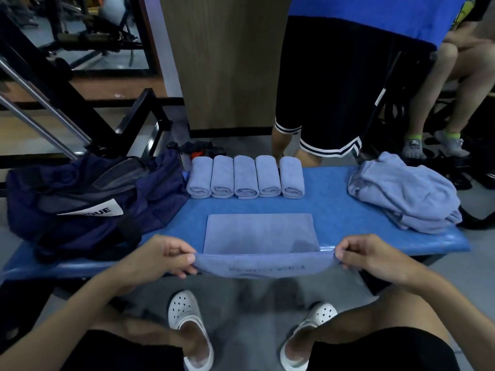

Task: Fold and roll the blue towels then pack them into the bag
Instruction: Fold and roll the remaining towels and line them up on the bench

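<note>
Flat at table [329, 207] centre: blue towel [259, 232], near edge lifted by both corners. Lined up behind: five rolled towels [245, 176]. Heaped right: unfolded towels [404, 192]. Slumped left: navy bag [88, 199].

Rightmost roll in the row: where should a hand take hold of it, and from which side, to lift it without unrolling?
Probably round its middle, coming from above and the right. The roll lies on the bench with its right side free, while its left side lies against the next roll. A hand wrapped over the top would likely keep the spiral closed.
</note>
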